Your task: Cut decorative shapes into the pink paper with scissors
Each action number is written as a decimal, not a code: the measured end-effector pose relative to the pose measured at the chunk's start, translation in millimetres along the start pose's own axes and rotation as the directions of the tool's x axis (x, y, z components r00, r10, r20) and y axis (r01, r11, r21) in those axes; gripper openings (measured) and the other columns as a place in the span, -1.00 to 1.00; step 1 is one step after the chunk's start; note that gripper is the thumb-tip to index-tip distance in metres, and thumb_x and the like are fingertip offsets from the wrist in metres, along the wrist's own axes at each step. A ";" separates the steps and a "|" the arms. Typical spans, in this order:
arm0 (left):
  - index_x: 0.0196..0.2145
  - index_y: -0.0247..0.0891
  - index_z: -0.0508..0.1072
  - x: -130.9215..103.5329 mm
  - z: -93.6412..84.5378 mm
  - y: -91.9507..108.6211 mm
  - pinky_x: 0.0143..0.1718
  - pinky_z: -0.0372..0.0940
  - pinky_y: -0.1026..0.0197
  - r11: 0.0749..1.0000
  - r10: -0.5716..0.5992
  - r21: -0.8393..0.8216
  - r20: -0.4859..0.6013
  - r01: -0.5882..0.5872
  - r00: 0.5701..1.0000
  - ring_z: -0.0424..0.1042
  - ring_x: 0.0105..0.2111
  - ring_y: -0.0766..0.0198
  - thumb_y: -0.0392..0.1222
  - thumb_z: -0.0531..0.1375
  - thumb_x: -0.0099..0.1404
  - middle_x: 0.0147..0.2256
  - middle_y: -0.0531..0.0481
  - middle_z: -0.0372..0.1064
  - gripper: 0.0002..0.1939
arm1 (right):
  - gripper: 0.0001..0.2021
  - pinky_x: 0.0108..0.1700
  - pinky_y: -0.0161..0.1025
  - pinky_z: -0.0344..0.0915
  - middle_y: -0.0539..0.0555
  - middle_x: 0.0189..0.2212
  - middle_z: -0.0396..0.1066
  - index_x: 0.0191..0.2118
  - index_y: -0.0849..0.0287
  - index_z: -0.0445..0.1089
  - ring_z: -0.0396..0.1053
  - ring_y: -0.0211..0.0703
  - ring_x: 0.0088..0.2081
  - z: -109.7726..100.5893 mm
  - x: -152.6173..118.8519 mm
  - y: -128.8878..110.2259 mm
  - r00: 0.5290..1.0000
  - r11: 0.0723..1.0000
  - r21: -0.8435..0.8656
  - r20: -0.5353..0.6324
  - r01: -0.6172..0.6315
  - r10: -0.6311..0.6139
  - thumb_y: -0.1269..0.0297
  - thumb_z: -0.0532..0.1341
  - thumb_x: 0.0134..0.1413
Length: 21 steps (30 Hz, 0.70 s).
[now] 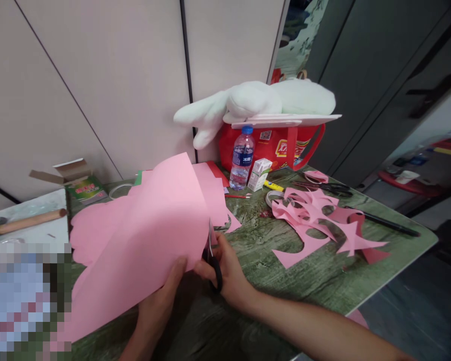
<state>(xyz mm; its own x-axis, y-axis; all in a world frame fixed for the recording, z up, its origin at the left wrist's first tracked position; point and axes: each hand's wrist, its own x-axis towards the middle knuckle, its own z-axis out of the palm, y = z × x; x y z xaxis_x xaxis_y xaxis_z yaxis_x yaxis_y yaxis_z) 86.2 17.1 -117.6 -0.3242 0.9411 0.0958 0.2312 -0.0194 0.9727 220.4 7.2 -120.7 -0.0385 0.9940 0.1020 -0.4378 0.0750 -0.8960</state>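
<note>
A large sheet of pink paper [154, 215] is raised above the table, tilted, with a scalloped outline along its left side. My left hand [161, 296] grips its lower edge, thumb on top and the other fingers hidden beneath. In my right hand [225, 271] is a pair of scissors with black handles [216, 273]. Their blades meet the sheet's right edge; how far apart the blades are is hard to tell. Another piece of pink paper [214, 193] lies behind the sheet.
Curved pink paper scraps [323, 220] are heaped to the right, beside a roll of tape [274, 198] and a black pen-like stick [393, 224]. Behind stand a water bottle [242, 160], a small carton [259, 174] and a red bag [274, 143]. A wooden-handled tool [33, 220] lies left.
</note>
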 end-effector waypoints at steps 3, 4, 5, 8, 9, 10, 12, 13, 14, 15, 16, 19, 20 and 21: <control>-0.21 -0.30 0.49 3.4 -0.3 -6.0 0.16 0.13 -0.15 0.999 -0.017 -0.037 -0.005 0.016 1.000 0.40 -0.04 -0.09 0.14 0.35 -0.09 -0.14 -0.20 0.48 -0.44 | -0.42 -0.57 -0.39 0.00 -0.21 -0.63 0.21 -0.16 0.09 0.07 0.08 -0.38 -0.64 0.6 -0.9 -1.7 1.000 1.000 -0.018 -0.005 -0.011 0.011 0.03 0.41 -0.18; -0.21 -0.30 0.50 4.3 0.1 -8.8 0.15 0.15 -0.14 0.998 -0.030 -0.060 -0.006 0.029 1.000 0.40 -0.04 -0.09 0.13 0.37 -0.13 -0.14 -0.20 0.49 -0.42 | -0.42 -0.57 -0.40 0.00 -0.21 -0.63 0.21 -0.16 0.09 0.07 0.09 -0.37 -0.64 0.9 -1.2 -2.3 1.000 0.999 -0.031 -0.009 -0.016 0.016 0.02 0.40 -0.18; -0.22 -0.31 0.51 5.0 0.7 -11.8 0.14 0.17 -0.12 0.996 -0.039 -0.082 -0.014 0.037 0.999 0.41 -0.04 -0.08 0.13 0.36 -0.11 -0.15 -0.20 0.50 -0.44 | -0.42 -0.57 -0.40 0.01 -0.20 -0.63 0.22 -0.17 0.09 0.06 0.10 -0.36 -0.63 1.1 -1.5 -3.0 1.000 0.999 -0.046 -0.012 -0.021 0.021 0.01 0.40 -0.18; -0.24 -0.32 0.53 5.1 2.6 -18.8 0.07 0.27 -0.09 0.992 -0.056 -0.118 -0.020 0.053 0.998 0.43 -0.06 -0.09 0.14 0.34 -0.07 -0.20 -0.19 0.52 -0.48 | -0.42 -0.58 -0.39 0.03 -0.20 -0.64 0.23 -0.16 0.09 0.06 0.13 -0.34 -0.63 1.6 -1.8 -3.9 0.999 0.996 -0.085 -0.019 -0.031 0.030 -0.01 0.39 -0.19; -0.25 -0.31 0.53 4.8 3.0 -20.1 0.04 0.29 -0.08 0.991 -0.059 -0.119 -0.013 0.057 0.998 0.44 -0.06 -0.10 0.14 0.34 -0.06 -0.21 -0.18 0.53 -0.49 | -0.42 -0.58 -0.39 0.04 -0.20 -0.64 0.23 -0.16 0.08 0.06 0.13 -0.33 -0.63 1.6 -1.6 -3.6 0.999 0.996 -0.089 -0.019 -0.031 0.029 -0.01 0.39 -0.19; -0.25 -0.30 0.53 4.5 3.1 -20.8 0.03 0.31 -0.07 0.992 -0.061 -0.114 -0.003 0.061 0.998 0.44 -0.06 -0.10 0.14 0.33 -0.05 -0.21 -0.17 0.53 -0.49 | -0.42 -0.58 -0.38 0.04 -0.19 -0.64 0.23 -0.16 0.08 0.06 0.13 -0.33 -0.63 1.5 -1.4 -3.1 0.999 0.996 -0.087 -0.019 -0.029 0.027 -0.01 0.40 -0.19; -0.25 -0.28 0.53 3.7 2.7 -20.4 0.02 0.33 -0.05 0.993 -0.065 -0.097 0.011 0.066 0.998 0.42 -0.04 -0.12 0.16 0.31 -0.02 -0.19 -0.16 0.53 -0.51 | -0.42 -0.57 -0.38 0.07 -0.18 -0.64 0.25 -0.17 0.07 0.07 0.15 -0.33 -0.63 1.4 -1.1 -1.2 1.000 0.997 -0.078 -0.019 -0.023 0.021 0.00 0.40 -0.19; -0.25 -0.27 0.53 3.3 2.4 -19.2 0.02 0.32 -0.05 0.994 -0.065 -0.089 0.010 0.065 0.998 0.41 -0.02 -0.12 0.17 0.30 -0.01 -0.18 -0.15 0.53 -0.51 | -0.42 -0.57 -0.38 0.08 -0.18 -0.63 0.26 -0.18 0.07 0.07 0.15 -0.33 -0.63 1.4 -1.1 0.0 1.000 0.997 -0.074 -0.019 -0.017 0.016 0.00 0.40 -0.19; -0.24 -0.27 0.53 2.7 2.2 -17.3 0.04 0.31 -0.06 0.995 -0.061 -0.082 0.004 0.061 0.998 0.40 -0.01 -0.13 0.18 0.29 0.00 -0.16 -0.15 0.52 -0.50 | -0.43 -0.57 -0.38 0.08 -0.17 -0.63 0.27 -0.18 0.08 0.07 0.15 -0.34 -0.63 1.5 -1.4 1.1 1.000 0.997 -0.074 -0.018 -0.015 0.014 0.00 0.40 -0.19; -0.22 -0.27 0.52 1.9 2.1 -14.8 0.06 0.29 -0.06 0.996 -0.052 -0.072 -0.005 0.052 0.999 0.39 0.01 -0.12 0.18 0.29 0.01 -0.14 -0.16 0.51 -0.50 | -0.42 -0.57 -0.38 0.08 -0.17 -0.62 0.28 -0.18 0.08 0.07 0.16 -0.34 -0.63 1.8 -1.8 2.2 1.000 0.997 -0.073 -0.013 -0.016 0.015 0.00 0.41 -0.19; -0.20 -0.26 0.51 0.9 2.2 -11.7 0.10 0.25 -0.06 0.997 -0.040 -0.060 -0.017 0.038 0.999 0.38 0.02 -0.12 0.19 0.28 0.02 -0.12 -0.16 0.50 -0.49 | -0.42 -0.57 -0.38 0.08 -0.16 -0.61 0.30 -0.18 0.08 0.06 0.16 -0.34 -0.64 2.3 -2.5 3.0 1.000 0.997 -0.069 -0.008 -0.017 0.017 0.00 0.41 -0.19; -0.18 -0.26 0.50 -2.2 3.8 -0.9 0.18 0.13 -0.07 1.000 -0.007 -0.005 -0.032 0.007 0.999 0.37 0.03 -0.09 0.19 0.27 0.01 -0.10 -0.16 0.50 -0.47 | -0.39 -0.57 -0.38 0.08 -0.15 -0.58 0.31 -0.16 0.09 0.06 0.16 -0.35 -0.63 4.3 -4.8 4.1 0.999 0.999 -0.035 0.009 -0.033 0.033 0.00 0.42 -0.22; -0.20 -0.26 0.50 -3.0 4.5 2.3 0.17 0.14 -0.07 1.000 -0.005 0.008 -0.020 0.005 1.000 0.38 0.01 -0.09 0.19 0.28 -0.01 -0.12 -0.16 0.50 -0.47 | -0.37 -0.56 -0.38 0.08 -0.15 -0.57 0.30 -0.15 0.10 0.06 0.16 -0.35 -0.62 4.8 -5.3 4.0 0.999 0.999 -0.022 0.011 -0.039 0.040 0.01 0.43 -0.23; -0.21 -0.26 0.50 -3.5 5.0 4.9 0.17 0.15 -0.07 1.000 -0.002 0.014 -0.009 0.002 1.000 0.39 -0.01 -0.08 0.17 0.29 -0.02 -0.13 -0.15 0.50 -0.48 | -0.36 -0.54 -0.38 0.08 -0.15 -0.57 0.29 -0.14 0.11 0.07 0.16 -0.36 -0.61 5.1 -5.5 3.7 0.999 0.999 -0.011 0.011 -0.046 0.046 0.02 0.44 -0.24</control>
<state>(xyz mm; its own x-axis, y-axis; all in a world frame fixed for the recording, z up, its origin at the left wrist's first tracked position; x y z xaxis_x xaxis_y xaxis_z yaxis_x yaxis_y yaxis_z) 93.1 15.4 -114.2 -0.3325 0.9382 0.0956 0.2433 -0.0126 0.9699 214.5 1.7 -122.3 -0.0687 0.9955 0.0653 -0.4260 0.0299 -0.9042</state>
